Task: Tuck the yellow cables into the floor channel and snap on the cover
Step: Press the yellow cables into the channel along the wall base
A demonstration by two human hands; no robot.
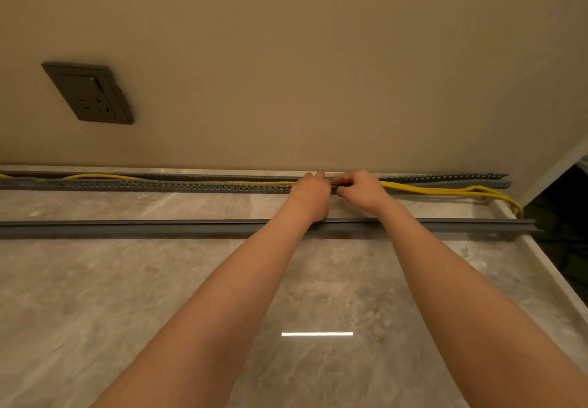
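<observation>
A long grey slotted channel (159,185) runs along the foot of the wall. Yellow cables (429,190) lie partly inside it on the left and spill over its front side on the right, curling down past the floor edge. My left hand (310,189) and my right hand (361,188) are side by side at the channel's middle, fingers curled down onto the cables and the channel's front wall. The fingertips are hidden. The grey cover strip (143,228) lies flat on the floor, parallel to the channel and nearer to me, under my forearms.
A dark wall socket (90,93) sits on the beige wall at the upper left. The marble floor (127,296) ends in a raised edge on the right, with a dark drop (563,216) beyond it.
</observation>
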